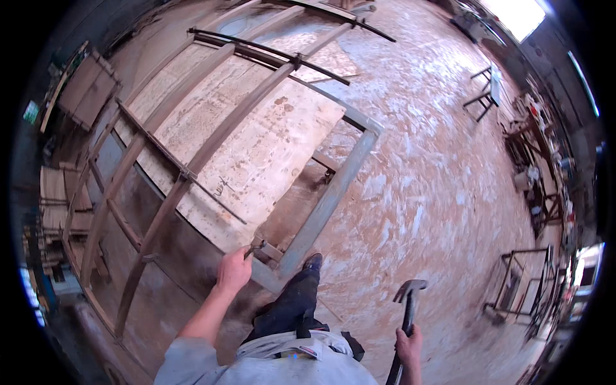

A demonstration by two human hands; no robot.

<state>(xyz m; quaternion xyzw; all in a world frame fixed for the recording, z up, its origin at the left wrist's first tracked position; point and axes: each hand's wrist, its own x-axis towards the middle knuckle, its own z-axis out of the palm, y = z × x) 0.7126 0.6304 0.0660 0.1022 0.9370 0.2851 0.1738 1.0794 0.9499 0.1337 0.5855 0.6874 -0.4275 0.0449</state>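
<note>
My right hand (408,345) is closed around the handle of a claw hammer (409,301), whose metal head points up and away from me. On the left, my left hand (233,271) grips a short dark metal piece (255,248) by the near corner of a pale, stained board (256,141); its exact kind is too small to tell. The board lies on a grey-blue frame (333,199). Long curved wooden beams (218,135) run across the board, with dark bar clamps (212,197) laid over them.
My shoe (313,262) stands beside the frame's near corner. Wood pieces (61,199) are stacked at the far left. Along the right stand a metal rack (523,282), a cluttered workbench (539,151) and a small trestle (486,95). The floor (410,179) is dusty and patchy.
</note>
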